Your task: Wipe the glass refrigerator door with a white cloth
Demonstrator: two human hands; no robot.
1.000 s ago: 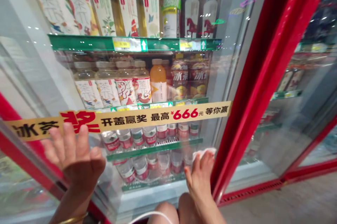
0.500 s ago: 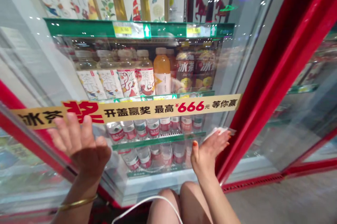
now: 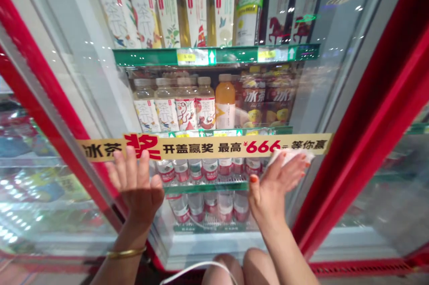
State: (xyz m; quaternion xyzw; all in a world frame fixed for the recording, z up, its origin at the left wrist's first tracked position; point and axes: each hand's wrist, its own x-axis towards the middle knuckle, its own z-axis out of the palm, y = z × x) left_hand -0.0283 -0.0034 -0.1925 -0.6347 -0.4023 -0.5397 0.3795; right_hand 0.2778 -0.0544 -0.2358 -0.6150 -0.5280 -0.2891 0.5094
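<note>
My right hand lies with its fingers stretched over a crumpled white tissue, pressing it to the glass door near the right end of a yellow banner strip. Most of the tissue is under the fingers. My left hand is open with nothing in it, palm toward the glass, its fingertips over the banner's left part. Whether it touches the glass I cannot tell. A gold bangle circles the left wrist.
Behind the glass, bottled drinks stand on shelves with green edges. Red door frames run along both sides. A white cord crosses in front of my knees at the bottom.
The view has shifted, so the cooler and both hands sit further right in it. Against the banner, my right hand with the tissue is higher and now overlaps its lower edge. Left hand stays open.
</note>
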